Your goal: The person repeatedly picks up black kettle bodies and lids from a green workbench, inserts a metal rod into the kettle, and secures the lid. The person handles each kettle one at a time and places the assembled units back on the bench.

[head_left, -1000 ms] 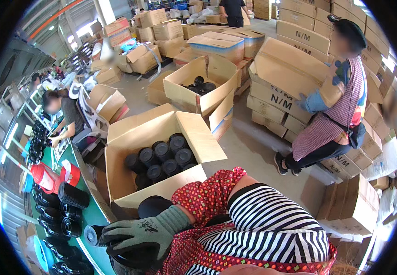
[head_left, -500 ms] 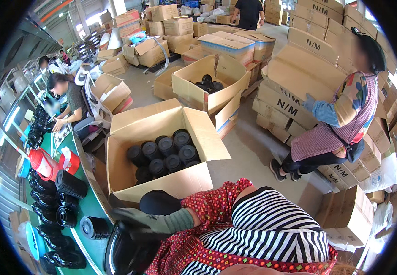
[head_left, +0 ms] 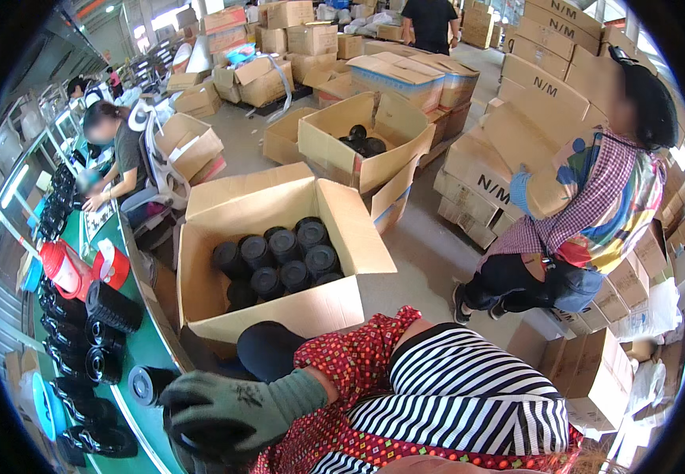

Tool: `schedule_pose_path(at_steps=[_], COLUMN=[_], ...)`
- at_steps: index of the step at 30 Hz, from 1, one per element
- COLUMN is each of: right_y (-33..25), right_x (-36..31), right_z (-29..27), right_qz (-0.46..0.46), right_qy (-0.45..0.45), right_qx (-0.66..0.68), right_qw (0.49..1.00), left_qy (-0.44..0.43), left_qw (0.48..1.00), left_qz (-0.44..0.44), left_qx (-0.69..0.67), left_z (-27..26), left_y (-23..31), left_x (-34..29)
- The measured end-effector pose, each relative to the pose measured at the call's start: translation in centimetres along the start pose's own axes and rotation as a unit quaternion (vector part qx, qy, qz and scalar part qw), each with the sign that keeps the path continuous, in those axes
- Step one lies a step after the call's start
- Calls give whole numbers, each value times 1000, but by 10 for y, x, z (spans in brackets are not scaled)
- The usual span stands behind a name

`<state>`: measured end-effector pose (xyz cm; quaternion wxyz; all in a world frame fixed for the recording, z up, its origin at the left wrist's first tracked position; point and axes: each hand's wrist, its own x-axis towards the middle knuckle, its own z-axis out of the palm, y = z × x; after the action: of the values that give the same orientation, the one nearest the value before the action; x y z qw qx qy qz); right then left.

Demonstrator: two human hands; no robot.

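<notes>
My right hand point(head_left: 241, 401), in a grey-green knit glove, is low at the front, beside the green bench edge. Its fingers curl around a glossy black rounded part point(head_left: 210, 434), whose lower side runs into shadow. My left hand does not show. Just left of my right hand, a short black ridged cylinder point(head_left: 150, 385) stands on the green bench point(head_left: 131, 347). Farther along lie a taller black ridged cylinder point(head_left: 113, 306) and a row of glossy black moulded parts point(head_left: 82, 399). Beyond my forearm, an open carton point(head_left: 295, 314) holds several black cylinders point(head_left: 282, 243).
Red plastic parts point(head_left: 66, 268) and a blue dish point(head_left: 45, 403) are by the bench. A second open carton point(head_left: 334, 162) holds a few black pieces. To the right, a person in a checked apron point(head_left: 579, 213) bends beside stacked cartons point(head_left: 469, 178). Another person point(head_left: 117, 162) sits along the bench.
My right hand has moved down and slightly left, and the black part has turned and dropped lower. The person at the right has leaned forward over the cartons. The view has shifted slightly.
</notes>
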<state>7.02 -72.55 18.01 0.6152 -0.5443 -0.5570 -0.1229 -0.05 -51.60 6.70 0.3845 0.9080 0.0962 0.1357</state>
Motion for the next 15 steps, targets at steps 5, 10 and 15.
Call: schedule_pose_path(at_steps=[5, 10, 15], right_y=[17, 92, 140], right_x=[-15, -5, -3], right_z=[-4, -32, -63], right_qz=[144, 256, 419], right_qy=[45, 32, -143], right_qx=[30, 166, 272], right_qw=[988, 952, 854], left_qy=[-2, -20, -20], left_qw=[1000, 1000, 1000], left_qz=[-13, -9, -21], left_qx=[4, 4, 12], left_z=[-4, 4, 11], left_y=[-10, -11, -21], left_x=[-14, -17, -21])
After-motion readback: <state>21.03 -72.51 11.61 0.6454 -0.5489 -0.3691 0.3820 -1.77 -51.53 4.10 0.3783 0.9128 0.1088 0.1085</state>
